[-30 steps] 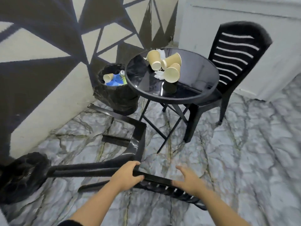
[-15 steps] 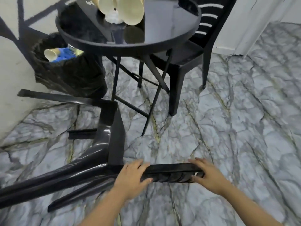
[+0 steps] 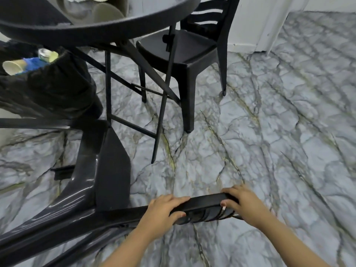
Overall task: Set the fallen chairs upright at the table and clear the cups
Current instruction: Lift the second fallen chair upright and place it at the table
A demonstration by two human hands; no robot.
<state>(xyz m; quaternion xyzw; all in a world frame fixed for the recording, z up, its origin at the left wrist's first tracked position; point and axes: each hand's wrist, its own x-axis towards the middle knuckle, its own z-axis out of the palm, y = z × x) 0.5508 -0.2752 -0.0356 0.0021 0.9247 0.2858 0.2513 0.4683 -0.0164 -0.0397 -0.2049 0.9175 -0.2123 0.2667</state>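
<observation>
Head view: both hands, left hand and right hand, clasp the fallen chair (backrest).

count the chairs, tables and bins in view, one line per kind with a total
chairs: 2, the fallen chair and the upright chair
tables: 1, the round table
bins: 1, the bin
total: 4
</observation>
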